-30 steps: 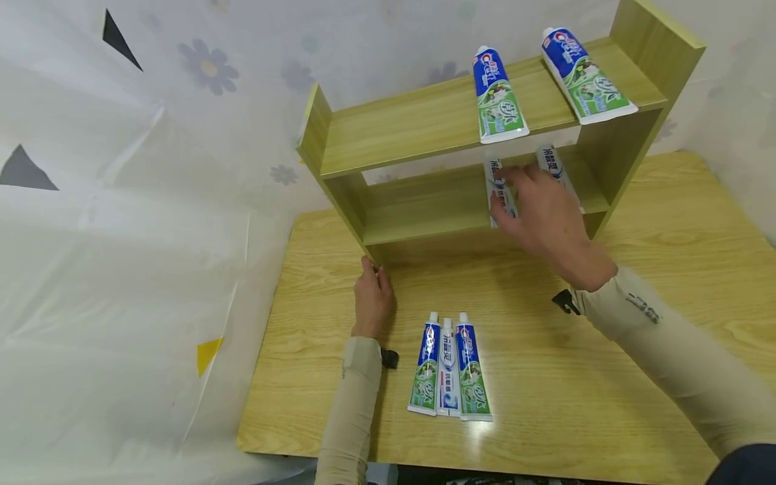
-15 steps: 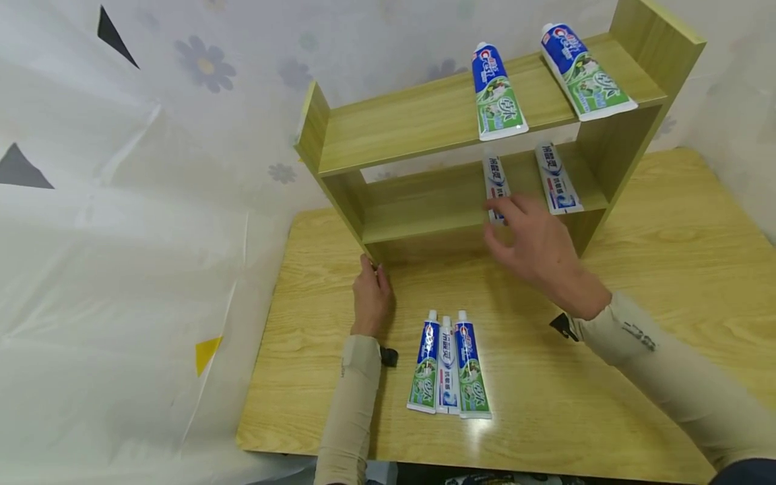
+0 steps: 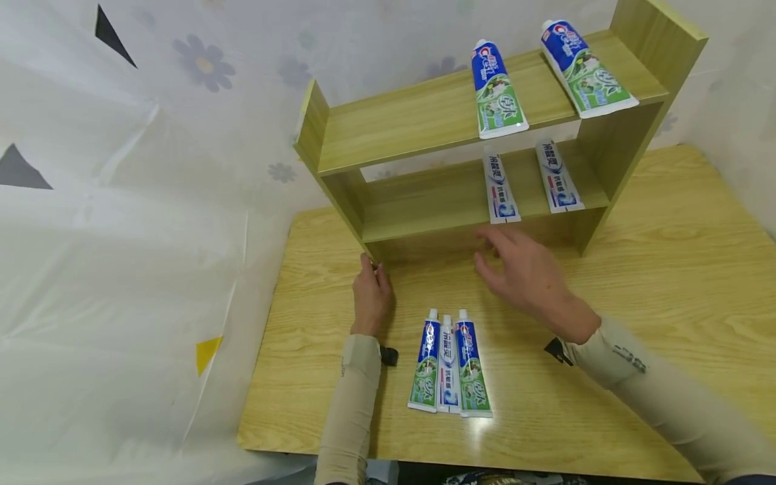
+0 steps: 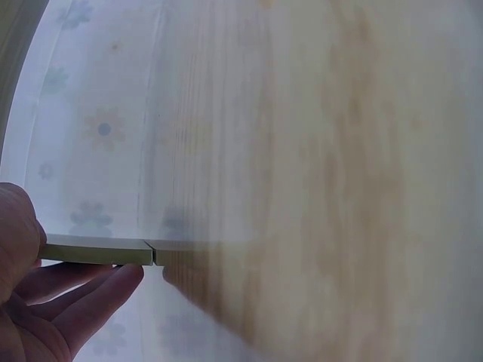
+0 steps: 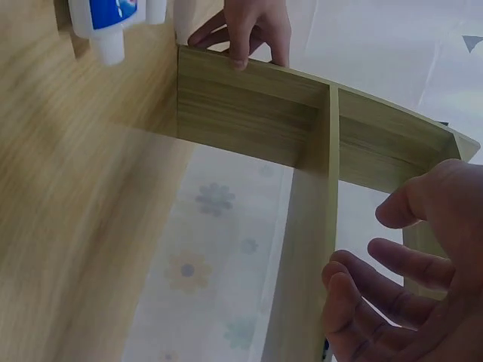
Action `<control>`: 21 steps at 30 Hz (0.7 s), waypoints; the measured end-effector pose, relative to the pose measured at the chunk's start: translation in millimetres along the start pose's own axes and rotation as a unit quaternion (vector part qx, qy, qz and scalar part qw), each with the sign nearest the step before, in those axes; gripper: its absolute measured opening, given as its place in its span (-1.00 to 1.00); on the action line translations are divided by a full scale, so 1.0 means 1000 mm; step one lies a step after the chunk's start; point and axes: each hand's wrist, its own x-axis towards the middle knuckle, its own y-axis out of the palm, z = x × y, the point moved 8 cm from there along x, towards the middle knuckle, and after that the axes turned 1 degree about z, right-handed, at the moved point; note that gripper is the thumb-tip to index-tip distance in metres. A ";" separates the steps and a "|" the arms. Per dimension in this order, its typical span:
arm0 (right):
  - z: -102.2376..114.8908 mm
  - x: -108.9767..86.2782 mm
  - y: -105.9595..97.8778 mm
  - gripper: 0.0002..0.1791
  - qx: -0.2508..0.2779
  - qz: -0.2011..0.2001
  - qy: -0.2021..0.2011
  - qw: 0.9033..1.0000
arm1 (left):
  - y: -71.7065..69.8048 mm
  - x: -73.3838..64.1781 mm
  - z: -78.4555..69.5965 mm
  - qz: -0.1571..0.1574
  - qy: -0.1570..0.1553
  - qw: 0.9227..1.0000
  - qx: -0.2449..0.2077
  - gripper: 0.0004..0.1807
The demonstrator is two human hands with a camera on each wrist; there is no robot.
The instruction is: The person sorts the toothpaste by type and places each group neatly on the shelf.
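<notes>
Left of centre, left hand (image 3: pixel 371 298) gripped the shelf (image 3: pixel 418 205), probably steadying it, while right of centre, right hand (image 3: pixel 529 275) hung loosely curved, empty.

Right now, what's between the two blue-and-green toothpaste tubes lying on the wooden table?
In the head view, a white toothpaste tube with blue lettering lies between the left blue-and-green tube and the right one.
</notes>
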 end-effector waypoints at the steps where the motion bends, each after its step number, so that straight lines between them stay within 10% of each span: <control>1: 0.000 -0.002 0.002 -0.59 0.001 0.003 0.001 1.000 | 0.000 0.000 0.000 0.000 -0.001 1.000 -0.001 -0.62; 21: -0.018 -0.035 0.054 -0.56 0.049 0.115 0.083 0.989 | -0.004 0.001 -0.006 -0.010 0.012 1.000 -0.003 -0.66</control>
